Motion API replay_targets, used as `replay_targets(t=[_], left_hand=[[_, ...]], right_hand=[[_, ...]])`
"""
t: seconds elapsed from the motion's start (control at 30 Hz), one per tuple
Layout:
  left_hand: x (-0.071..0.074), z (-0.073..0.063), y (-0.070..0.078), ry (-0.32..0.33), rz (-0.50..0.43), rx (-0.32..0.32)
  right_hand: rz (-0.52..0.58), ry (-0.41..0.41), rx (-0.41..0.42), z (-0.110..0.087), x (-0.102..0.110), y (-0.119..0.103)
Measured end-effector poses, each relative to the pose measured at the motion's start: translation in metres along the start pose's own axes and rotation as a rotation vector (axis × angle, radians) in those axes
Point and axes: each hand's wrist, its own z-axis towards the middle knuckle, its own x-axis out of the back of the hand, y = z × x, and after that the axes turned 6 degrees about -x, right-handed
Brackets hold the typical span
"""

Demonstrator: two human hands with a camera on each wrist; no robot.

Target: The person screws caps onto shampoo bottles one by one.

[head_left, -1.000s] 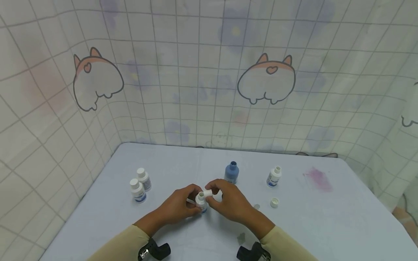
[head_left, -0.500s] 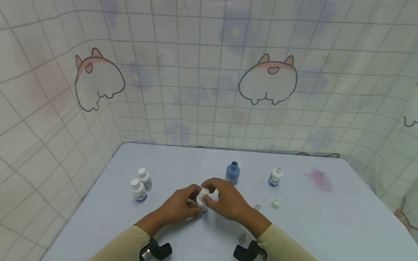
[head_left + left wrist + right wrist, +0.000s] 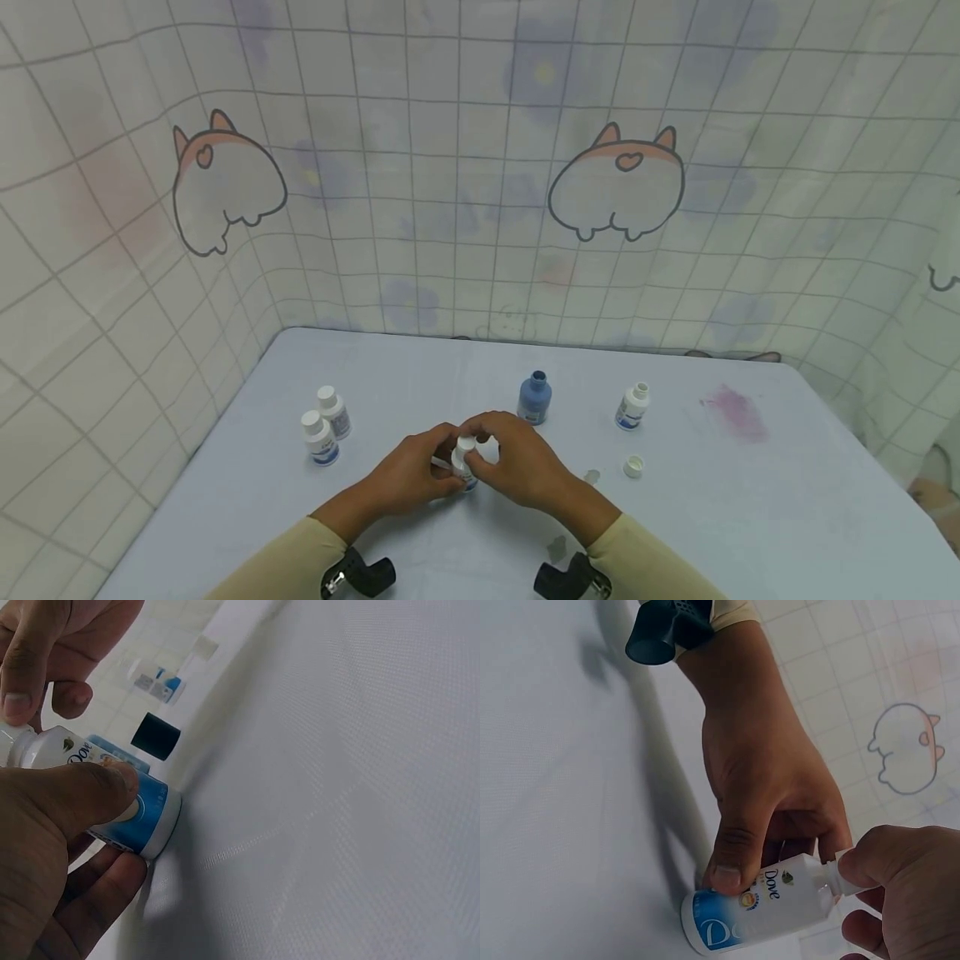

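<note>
A small white Dove bottle (image 3: 462, 471) with a blue lower label stands upright on the table in front of me. My left hand (image 3: 408, 475) grips its body, thumb across the label in the left wrist view. The white cap (image 3: 847, 877) sits on the bottle's neck, pinched between the thumb and fingers of my right hand (image 3: 521, 458). Fingers partly cover the cap, so how far it is screwed on cannot be told. Just behind the right hand stands an uncapped blue bottle (image 3: 535, 400).
Two capped white bottles, one nearer (image 3: 321, 439) and one behind it (image 3: 333, 412), stand close together at left. To the right are an uncapped white bottle (image 3: 632, 407) and a loose white cap (image 3: 633, 467). A patterned curtain (image 3: 480, 208) hangs behind the table (image 3: 712, 508).
My right hand has moved the cap from beside the bottle's mouth onto its neck, and its fingers have shifted slightly there. The left hand stays on the bottle.
</note>
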Motion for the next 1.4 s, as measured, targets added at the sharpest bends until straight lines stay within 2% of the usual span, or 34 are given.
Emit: replay_targets(t=[0.37, 1.07, 1.3, 1.4], left_hand=[[0.0, -0.0001, -0.001, -0.007, -0.015, -0.001], [0.0, 0.001, -0.0037, 0.004, 0.046, -0.013], [-0.0006, 0.0013, -0.0052, 0.001, 0.044, -0.023], [-0.0011, 0.0011, -0.0058, 0.0, 0.047, -0.027]], right_hand=[[0.0, 0.021, 0.045, -0.0003, -0.0019, 0.0025], [-0.054, 0.099, -0.032, -0.0002, -0.0074, 0.0035], [-0.035, 0.105, -0.088, -0.001, -0.0081, 0.0021], [-0.055, 0.104, -0.08, -0.0021, -0.0076, 0.0033]])
